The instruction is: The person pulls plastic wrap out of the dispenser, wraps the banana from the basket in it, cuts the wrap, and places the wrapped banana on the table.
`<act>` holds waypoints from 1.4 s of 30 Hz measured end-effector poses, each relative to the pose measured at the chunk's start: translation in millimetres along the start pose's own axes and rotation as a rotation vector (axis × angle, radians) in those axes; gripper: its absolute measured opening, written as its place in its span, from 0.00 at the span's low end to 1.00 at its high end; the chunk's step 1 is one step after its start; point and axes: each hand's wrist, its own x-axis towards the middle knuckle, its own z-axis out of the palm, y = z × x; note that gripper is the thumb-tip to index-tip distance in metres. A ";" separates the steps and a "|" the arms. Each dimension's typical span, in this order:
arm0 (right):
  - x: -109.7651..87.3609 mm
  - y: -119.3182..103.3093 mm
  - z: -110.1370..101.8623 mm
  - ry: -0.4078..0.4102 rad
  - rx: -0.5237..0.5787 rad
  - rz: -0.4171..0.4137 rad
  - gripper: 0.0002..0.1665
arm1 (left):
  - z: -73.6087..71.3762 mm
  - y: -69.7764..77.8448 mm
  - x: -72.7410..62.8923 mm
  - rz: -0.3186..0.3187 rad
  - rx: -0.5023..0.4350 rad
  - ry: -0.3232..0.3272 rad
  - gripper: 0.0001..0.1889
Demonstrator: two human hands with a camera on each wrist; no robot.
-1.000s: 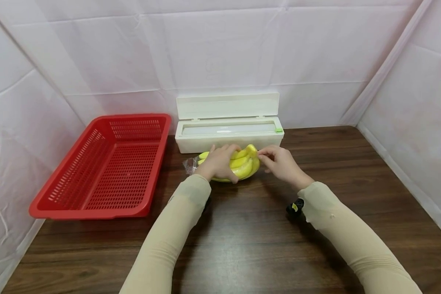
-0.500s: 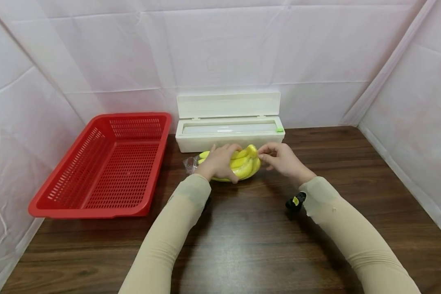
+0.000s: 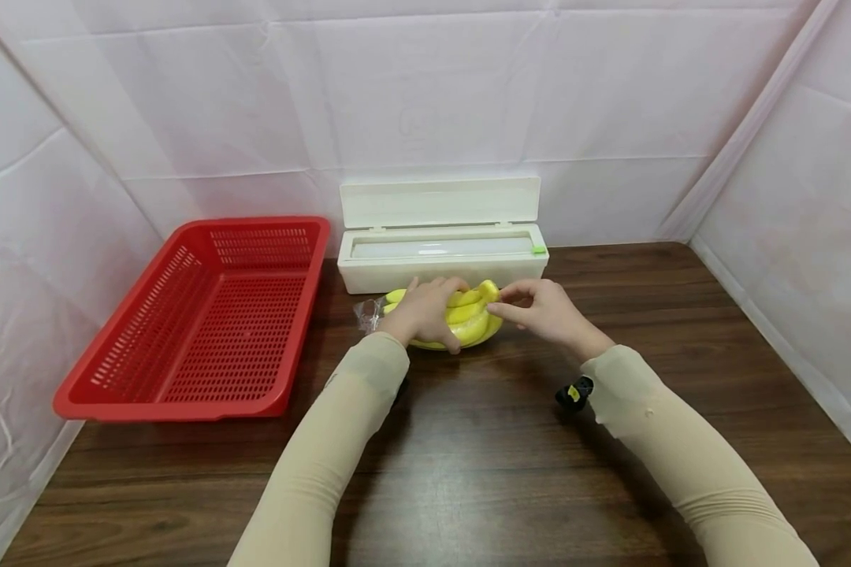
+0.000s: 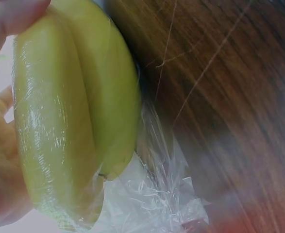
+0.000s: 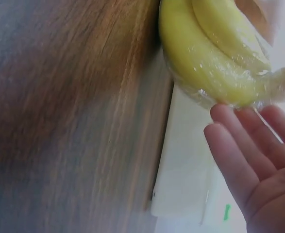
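A bunch of yellow bananas (image 3: 468, 321) lies on the table, close in front of a white film dispenser (image 3: 443, 272). Clear cling film (image 4: 154, 194) wraps it, shiny on the bananas (image 4: 55, 116) in the left wrist view and crumpled past their tips. My left hand (image 3: 421, 313) grips the bunch from above, thumb on the near side. At the stem end is my right hand (image 3: 548, 313), its thumb tip against the bunch. In the right wrist view the fingers of my right hand (image 5: 263, 167) are fairly straight and touch the film below the stem; the thumb is mostly out of frame.
The dispenser's lid (image 3: 440, 203) stands raised, with a film roll (image 3: 440, 249) inside and a small green slider (image 3: 538, 250) at the right. A red perforated basket (image 3: 184, 411) stands to the left. White sheeting (image 3: 411, 94) encloses the dark wooden table (image 3: 468, 472).
My right hand has shifted slightly at the stem end, its thumb coming forward onto the bunch. The left hand and the bananas have stayed nearly in place.
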 end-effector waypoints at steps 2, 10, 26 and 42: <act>0.9 -1.6 0.9 0.015 -0.042 -0.017 0.27 | 0.2 0.1 0.6 -0.002 0.003 0.000 0.49; 6.0 -8.9 1.5 0.045 -0.150 -0.038 0.24 | 0.6 0.5 -0.2 -0.026 -0.011 0.005 0.51; 25.5 -10.2 -3.5 -0.008 -0.191 -0.062 0.24 | -18.1 -1.9 -7.9 -0.050 -0.158 -0.127 0.49; 35.8 -19.3 -9.2 -0.106 -0.216 -0.062 0.24 | -30.4 -10.6 -21.2 -0.048 -0.352 -0.191 0.39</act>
